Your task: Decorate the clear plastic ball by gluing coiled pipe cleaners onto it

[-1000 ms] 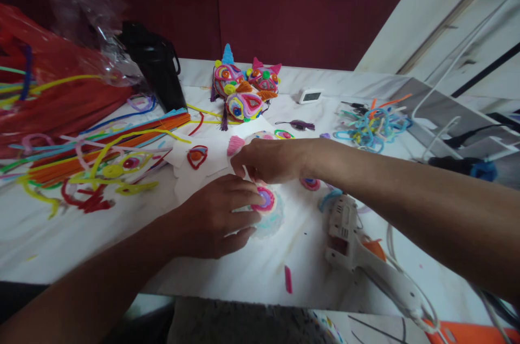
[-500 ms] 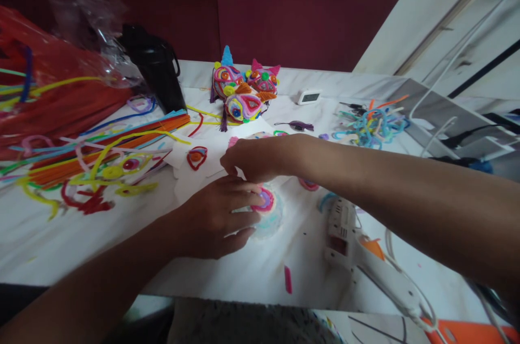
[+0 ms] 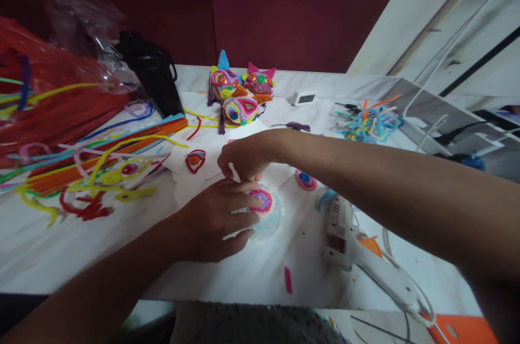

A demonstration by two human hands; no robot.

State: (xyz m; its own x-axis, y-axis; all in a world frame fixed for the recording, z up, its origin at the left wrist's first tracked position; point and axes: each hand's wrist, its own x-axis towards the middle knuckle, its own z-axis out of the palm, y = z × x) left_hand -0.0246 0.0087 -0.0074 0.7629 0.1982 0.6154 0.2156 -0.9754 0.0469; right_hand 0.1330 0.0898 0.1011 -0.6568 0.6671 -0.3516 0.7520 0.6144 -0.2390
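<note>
The left hand (image 3: 211,219) covers the near side of the round pink-and-purple coiled pipe-cleaner disc (image 3: 263,201), so its grip there is unclear. The right hand (image 3: 241,155) hides its own fingertips. The white glue gun (image 3: 357,252) runs off the lower right. The small white display (image 3: 304,98) is unreadable.

Bare table (image 3: 260,273) nearside, glue gun (image 3: 357,249) right (cord trailing), pipe cleaners (image 3: 101,154) left
</note>
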